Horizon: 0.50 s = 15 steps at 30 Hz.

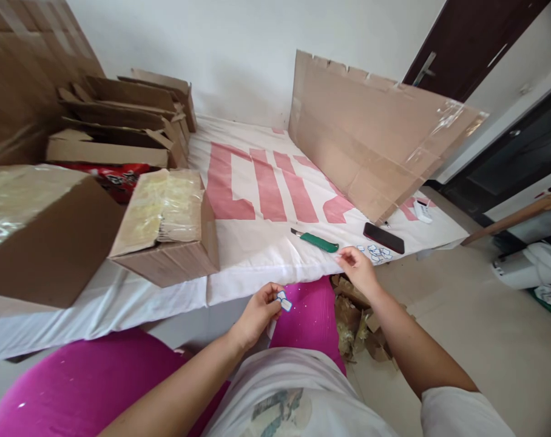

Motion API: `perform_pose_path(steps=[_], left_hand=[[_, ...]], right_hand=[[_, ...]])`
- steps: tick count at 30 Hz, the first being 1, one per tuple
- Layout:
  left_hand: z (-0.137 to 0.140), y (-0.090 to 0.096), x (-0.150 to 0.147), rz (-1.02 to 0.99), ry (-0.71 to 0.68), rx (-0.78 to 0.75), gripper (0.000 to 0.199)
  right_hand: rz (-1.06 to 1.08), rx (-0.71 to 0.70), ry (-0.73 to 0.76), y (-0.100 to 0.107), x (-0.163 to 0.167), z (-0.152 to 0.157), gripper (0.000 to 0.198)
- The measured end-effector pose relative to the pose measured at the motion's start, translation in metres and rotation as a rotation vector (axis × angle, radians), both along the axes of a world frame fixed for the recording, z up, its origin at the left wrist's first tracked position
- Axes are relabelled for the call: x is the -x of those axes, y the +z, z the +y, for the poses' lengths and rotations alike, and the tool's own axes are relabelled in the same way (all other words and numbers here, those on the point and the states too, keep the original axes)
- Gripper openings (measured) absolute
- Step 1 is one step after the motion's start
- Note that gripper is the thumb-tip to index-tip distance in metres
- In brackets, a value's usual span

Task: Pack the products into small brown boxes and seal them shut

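The person's left hand (pixel 260 312) is held in front of the table edge, above the lap, thumb and fingers closed in a pinch on small white blue-edged paper labels (pixel 284 301); at least two show, overlapping. The right hand (pixel 358 267) is at the table edge, thumb and forefinger brought close together; whether anything is between the fingertips cannot be told. Just beside those fingertips lies one green-handled utility knife (pixel 318 242), its dark tip pointing left.

On the table, right of that hand, lies a cluster of matching loose labels (pixel 378 252), several, overlapping too much for a sure count. Behind them is one black, reddish-edged phone (pixel 383 238); farther right sits one small white object (pixel 422 211).

At the left stand two brown cardboard boxes sealed with clear tape, a nearer one (pixel 175 261) and a larger one (pixel 43 237). Between and behind them shows a shiny red packet (pixel 123 177), its print too blurred to read. One tall brown cardboard panel (pixel 357 133) stands at the right. The white tablecloth (pixel 252 243) bears large faded-red block strokes, unreadable here.
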<state>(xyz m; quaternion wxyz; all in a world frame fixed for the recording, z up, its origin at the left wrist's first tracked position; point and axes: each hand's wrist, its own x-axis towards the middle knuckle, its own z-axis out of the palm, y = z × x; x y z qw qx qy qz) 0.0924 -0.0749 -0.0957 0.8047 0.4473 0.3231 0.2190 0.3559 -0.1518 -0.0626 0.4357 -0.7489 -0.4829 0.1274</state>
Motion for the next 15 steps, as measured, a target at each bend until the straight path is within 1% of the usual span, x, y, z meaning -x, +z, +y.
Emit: perform_pose_path(steps=[2,3,5,9,15], left_hand=[[-0.001,-0.001,-0.001,0.027,-0.019,-0.034,0.020],[-0.001,-0.002,-0.001,0.035,-0.032,-0.042,0.018],[-0.003,-0.004,-0.002,0.037,-0.042,-0.052,0.014],[-0.005,-0.005,-0.004,0.043,-0.032,-0.039,0.011],[-0.003,-0.004,-0.002,0.051,-0.021,-0.008,0.012]], right_hand=[[-0.297,0.052,-0.190,-0.005,-0.032,-0.006,0.031],[-0.427,0.094,-0.255,-0.009,-0.044,-0.008,0.031],[-0.593,0.164,-0.311,-0.019,-0.059,-0.013,0.030],[-0.657,0.177,-0.289,-0.033,-0.066,-0.015,0.020],[-0.683,0.132,-0.251,-0.030,-0.073,-0.014,0.025]])
